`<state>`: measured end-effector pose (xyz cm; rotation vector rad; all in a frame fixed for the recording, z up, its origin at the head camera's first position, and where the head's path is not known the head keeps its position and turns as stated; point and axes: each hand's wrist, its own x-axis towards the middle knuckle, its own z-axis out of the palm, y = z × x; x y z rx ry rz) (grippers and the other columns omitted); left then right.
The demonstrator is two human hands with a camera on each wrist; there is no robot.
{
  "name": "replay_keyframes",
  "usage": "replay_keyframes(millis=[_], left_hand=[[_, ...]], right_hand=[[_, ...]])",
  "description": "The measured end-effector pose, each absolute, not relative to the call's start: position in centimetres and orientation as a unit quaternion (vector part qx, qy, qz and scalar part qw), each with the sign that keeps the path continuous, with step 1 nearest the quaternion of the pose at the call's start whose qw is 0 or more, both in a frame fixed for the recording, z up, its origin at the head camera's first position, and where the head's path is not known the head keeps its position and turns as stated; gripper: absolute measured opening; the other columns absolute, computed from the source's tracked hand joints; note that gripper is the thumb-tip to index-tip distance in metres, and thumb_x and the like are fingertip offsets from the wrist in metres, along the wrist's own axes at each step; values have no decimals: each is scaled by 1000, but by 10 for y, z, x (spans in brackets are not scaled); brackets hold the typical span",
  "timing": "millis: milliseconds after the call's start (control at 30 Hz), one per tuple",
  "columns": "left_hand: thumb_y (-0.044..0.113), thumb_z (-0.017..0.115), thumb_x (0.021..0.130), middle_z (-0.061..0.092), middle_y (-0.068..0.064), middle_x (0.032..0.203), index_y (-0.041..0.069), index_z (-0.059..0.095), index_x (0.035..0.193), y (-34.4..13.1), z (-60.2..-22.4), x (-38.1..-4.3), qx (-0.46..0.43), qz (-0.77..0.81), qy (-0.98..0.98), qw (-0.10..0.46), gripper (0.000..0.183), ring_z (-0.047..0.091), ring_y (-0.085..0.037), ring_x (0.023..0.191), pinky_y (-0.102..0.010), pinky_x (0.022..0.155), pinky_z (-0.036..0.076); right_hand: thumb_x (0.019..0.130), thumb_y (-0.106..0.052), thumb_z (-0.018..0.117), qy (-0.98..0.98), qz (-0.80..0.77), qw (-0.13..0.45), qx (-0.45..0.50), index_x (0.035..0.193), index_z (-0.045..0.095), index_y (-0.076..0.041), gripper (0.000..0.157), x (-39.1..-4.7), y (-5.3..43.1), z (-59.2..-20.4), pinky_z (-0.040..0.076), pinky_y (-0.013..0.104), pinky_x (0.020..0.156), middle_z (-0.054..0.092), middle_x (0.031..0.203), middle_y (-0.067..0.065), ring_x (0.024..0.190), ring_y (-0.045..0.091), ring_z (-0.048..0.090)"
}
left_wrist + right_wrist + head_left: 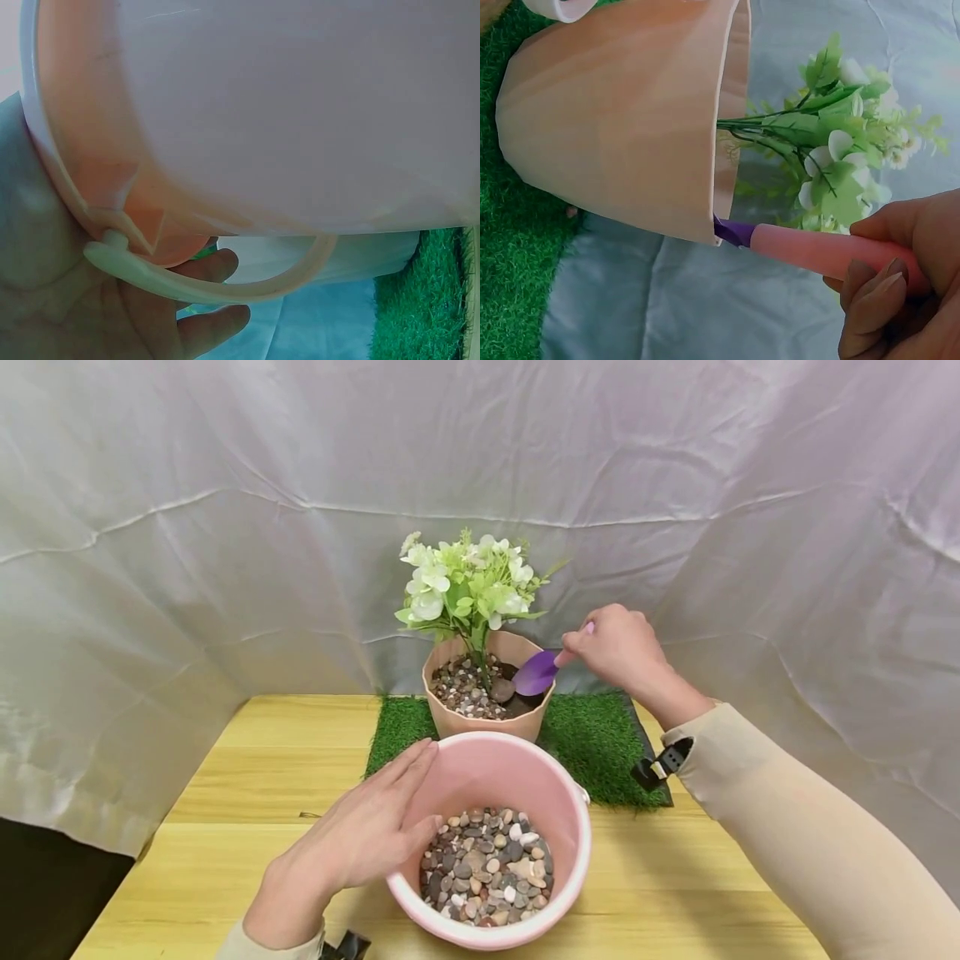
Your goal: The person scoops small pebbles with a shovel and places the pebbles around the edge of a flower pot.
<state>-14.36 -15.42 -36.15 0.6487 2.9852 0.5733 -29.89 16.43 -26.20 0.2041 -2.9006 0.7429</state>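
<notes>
Purple-and-pink trowel (535,674) sits in the right hand (617,647), fingers curled round the pink handle (810,251), just right of the flower pot (487,727). Key relation: long axis slants down-left from those fingers, over the pot's right rim, so the blade is inside the pot; right hand is clearly nearer. Tip is beside a large stone (502,691), right of the plant (468,589) stem; can't tell if they touch. Dark soil (522,704) on the pot's right side. Left hand (375,822) rests on the bucket (487,937) in front of the pot: fingers fairly straight, thumb over the rim. Pebbles (487,868) inside. Right wrist view shows the handle clear of the fingers but loses the blade tip behind the pot wall; head view has it. Left wrist view adds the bucket's bail (225,292), which head view mostly misses.
</notes>
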Motion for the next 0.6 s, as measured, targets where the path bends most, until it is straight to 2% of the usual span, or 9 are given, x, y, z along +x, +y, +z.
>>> replay_keyframes(millis=[133, 333, 467, 600], left_hand=[[45, 60, 102, 14, -4, 178, 12, 21, 169, -154, -362, -143, 207, 188, 960, 17, 84, 23, -28, 162, -52, 131, 26], [46, 60, 102, 15, -4, 178, 12, 22, 169, -154, -363, -143, 205, 191, 960, 16, 84, 24, -27, 161, -51, 131, 26], [46, 59, 102, 14, -3, 178, 12, 21, 169, -154, -363, -144, 206, 192, 959, 19, 84, 23, -27, 161, -51, 131, 26], [46, 60, 102, 13, -3, 178, 12, 20, 169, -155, -363, -144, 206, 194, 959, 18, 85, 24, -28, 161, -51, 131, 27]], right_hand=[[96, -36, 58, -965, 238, 86, 69, 89, 83, -21, 30, -295, 164, -262, 48, 39, 59, 83, 95, 0, 73, 29, 62], [98, -37, 58, -962, 241, 103, 83, 93, 84, -21, 31, -289, 169, -261, 49, 39, 62, 83, 92, -1, 72, 27, 63], [100, -41, 60, -957, 258, 104, 77, 97, 84, -21, 32, -280, 176, -260, 50, 38, 64, 83, 90, -3, 73, 26, 66], [99, -47, 62, -946, 292, 122, 70, 102, 83, -20, 34, -262, 185, -257, 47, 37, 60, 83, 95, -2, 71, 24, 63]])
